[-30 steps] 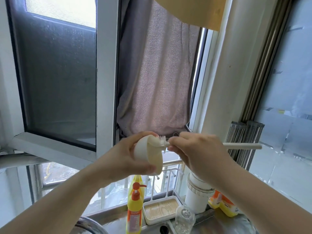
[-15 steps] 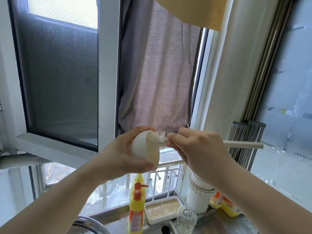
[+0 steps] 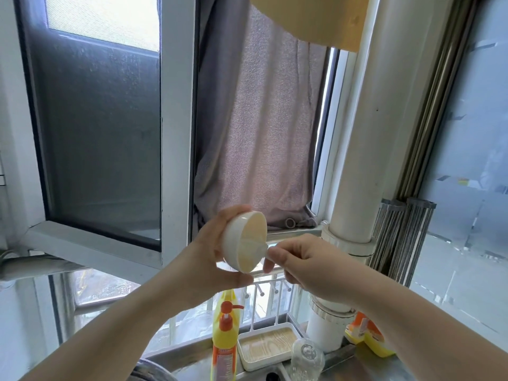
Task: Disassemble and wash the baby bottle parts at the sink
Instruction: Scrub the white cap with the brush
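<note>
My left hand (image 3: pixel 209 259) grips a round cream-white bottle cap (image 3: pixel 242 237) at chest height, its hollow side turned to the right. My right hand (image 3: pixel 308 266) is curled just right of the cap. Its fingertips pinch the white brush (image 3: pixel 259 247) where it enters the cap's lower rim. The hand hides the brush's handle, and no bristles show. A clear baby bottle body (image 3: pixel 306 358) stands upside down on the sink edge below.
Below my hands stand a yellow dish-soap pump bottle (image 3: pixel 225 339), a white tray (image 3: pixel 268 349) and an orange-yellow bottle (image 3: pixel 368 339). A thick white pipe (image 3: pixel 354 160) rises on the right. A grey towel (image 3: pixel 255 119) hangs in the window behind.
The brush head has slid from the cap's top edge down to its lower rim. The long handle that stuck out to the right is no longer visible. Both hands sit slightly lower.
</note>
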The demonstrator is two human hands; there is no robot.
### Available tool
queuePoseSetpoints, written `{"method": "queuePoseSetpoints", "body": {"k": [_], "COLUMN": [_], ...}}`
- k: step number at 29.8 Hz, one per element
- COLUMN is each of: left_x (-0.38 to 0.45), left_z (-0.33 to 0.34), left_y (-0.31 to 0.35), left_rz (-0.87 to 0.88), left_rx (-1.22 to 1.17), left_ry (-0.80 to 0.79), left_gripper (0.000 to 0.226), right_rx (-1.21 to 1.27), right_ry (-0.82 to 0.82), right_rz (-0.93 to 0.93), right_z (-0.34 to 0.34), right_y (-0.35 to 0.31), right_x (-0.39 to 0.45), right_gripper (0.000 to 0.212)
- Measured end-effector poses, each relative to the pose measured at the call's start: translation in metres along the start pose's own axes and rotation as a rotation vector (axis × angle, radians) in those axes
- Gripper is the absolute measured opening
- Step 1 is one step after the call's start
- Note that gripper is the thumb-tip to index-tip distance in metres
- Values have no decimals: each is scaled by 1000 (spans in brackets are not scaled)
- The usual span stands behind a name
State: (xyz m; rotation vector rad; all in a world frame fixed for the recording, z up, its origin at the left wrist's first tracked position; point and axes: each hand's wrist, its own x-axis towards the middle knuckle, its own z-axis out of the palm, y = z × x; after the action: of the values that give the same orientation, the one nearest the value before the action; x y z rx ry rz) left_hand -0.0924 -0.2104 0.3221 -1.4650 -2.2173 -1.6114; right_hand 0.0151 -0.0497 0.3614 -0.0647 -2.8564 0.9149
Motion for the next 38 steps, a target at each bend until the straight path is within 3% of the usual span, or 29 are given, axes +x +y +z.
{"method": "queuePoseSetpoints", "body": {"k": [5,8,11,13,15,19,21,23,25,27,28,30,35,38], "left_x": [3,5,5,7,7,3,3,4,6,8,8,9,2,-1], "left_z": [-5,-7,-6,-4,-2,-1,-2,-4,-5,-5,-5,-5,0,4], "left_y": [21,21,19,18,18,16,17,18,19,20,22,24,13,7], "left_rz": [-207,-257,-263,-239,-201,-134,-111,-116,-141,-156,-149,-110,-70,14], "left_rx": [-610,-599,-513,-488,-429,-383,-392,-422,-438,-423,-415,-405,-235,-75], "left_ry": [-32,38,34,45,75,135,133,137,131,123,126,149,185,124], "left_gripper": [50,51,41,40,45,51,49,44,39,39,39,42,52,61], "right_rx": [-71,-290,-881,-979,-880,-121,-26,-283,-736,-989,-1004,-871,-129,314], "right_ry": [21,106,425,563,521,14,-28,121,478,704,747,648,-30,-100], "right_rz": [-48,-117,-246,-270,-277,-29,-20,-136,-298,-362,-373,-311,16,138], "right_z": [1,0,-3,1,9,12,12,10,1,-2,-1,6,6,2], "right_y": [-3,-3,6,4,7,2,5,7,10,9,7,5,-7,-11], "right_x": [-2,-7,-5,-3,-2,-6,-3,-1,1,1,2,2,-2,-1], "right_gripper": [33,30,23,15,20,35,35,38,39,22,15,17,33,36]}}
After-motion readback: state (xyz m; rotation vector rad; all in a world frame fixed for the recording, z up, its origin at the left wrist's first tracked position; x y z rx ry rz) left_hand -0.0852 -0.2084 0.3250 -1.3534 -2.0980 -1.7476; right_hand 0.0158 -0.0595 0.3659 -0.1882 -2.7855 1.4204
